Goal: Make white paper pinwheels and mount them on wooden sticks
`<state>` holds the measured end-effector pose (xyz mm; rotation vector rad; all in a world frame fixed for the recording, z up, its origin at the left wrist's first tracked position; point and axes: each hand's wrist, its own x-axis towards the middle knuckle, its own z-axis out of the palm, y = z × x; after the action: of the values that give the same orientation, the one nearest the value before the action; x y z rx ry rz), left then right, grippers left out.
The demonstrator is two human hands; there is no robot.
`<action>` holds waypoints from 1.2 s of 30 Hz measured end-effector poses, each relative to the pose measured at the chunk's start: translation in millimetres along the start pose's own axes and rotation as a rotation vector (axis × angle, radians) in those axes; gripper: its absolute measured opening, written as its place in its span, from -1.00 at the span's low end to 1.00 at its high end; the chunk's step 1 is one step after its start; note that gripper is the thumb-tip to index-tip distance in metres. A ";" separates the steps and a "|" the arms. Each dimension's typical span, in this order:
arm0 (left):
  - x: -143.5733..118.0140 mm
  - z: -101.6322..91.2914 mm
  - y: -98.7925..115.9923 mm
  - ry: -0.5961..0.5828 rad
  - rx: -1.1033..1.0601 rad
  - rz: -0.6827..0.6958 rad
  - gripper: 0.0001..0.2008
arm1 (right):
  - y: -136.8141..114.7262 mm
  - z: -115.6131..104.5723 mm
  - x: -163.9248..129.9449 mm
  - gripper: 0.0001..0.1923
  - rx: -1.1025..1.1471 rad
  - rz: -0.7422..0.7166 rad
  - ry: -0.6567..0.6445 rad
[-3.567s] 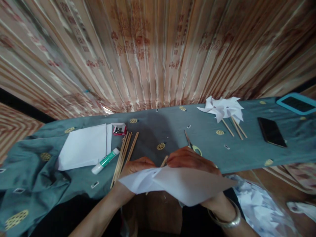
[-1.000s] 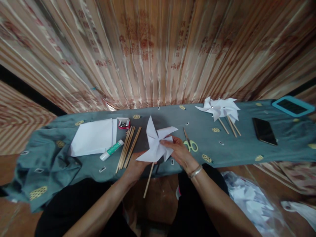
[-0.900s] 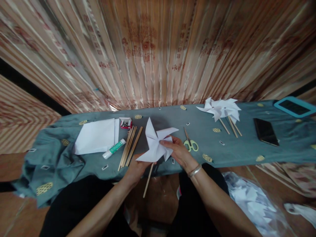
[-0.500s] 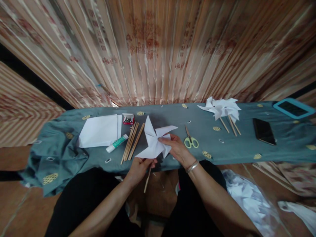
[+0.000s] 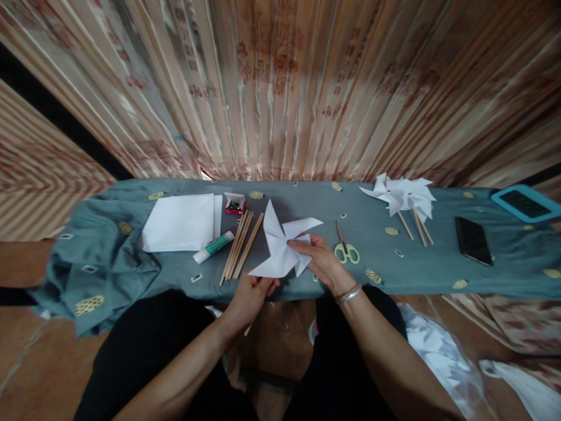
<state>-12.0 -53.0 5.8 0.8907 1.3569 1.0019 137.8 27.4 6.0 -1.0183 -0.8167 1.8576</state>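
Observation:
A white paper pinwheel (image 5: pixel 277 252) is held up over the front edge of the table, its blades spread. My left hand (image 5: pixel 251 295) is closed beneath it around a thin wooden stick (image 5: pixel 248 329), mostly hidden by the hand; only its lower end shows. With thumb on top and fingers behind, my right hand (image 5: pixel 323 262) grips the pinwheel near its centre. Green-handled scissors (image 5: pixel 346 251) lie just right of that hand. Several loose wooden sticks (image 5: pixel 239 245) rest to the left of the pinwheel, beside a glue stick (image 5: pixel 214 247).
A stack of white paper (image 5: pixel 179 223) and a small red box of metal pins (image 5: pixel 235 203) lie on the left. On the right are several pinwheels (image 5: pixel 405 196), a black phone (image 5: pixel 473 241) and a blue-framed tablet (image 5: pixel 526 203). A clear bag of paper scraps (image 5: pixel 442 356) stands below.
The stick under the pinwheel has tilted, its lower end swinging left and showing less. Both hands still hold on. The whole view has shifted slightly.

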 end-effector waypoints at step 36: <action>3.8 -6.0 -12.4 0.042 -0.166 -0.005 -0.71 | -6.6 -2.1 2.0 -0.63 -0.163 -0.071 0.033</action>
<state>-17.4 -54.0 -7.4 0.7458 1.2898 1.1174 141.4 32.3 9.9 -1.1031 -0.9849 1.7319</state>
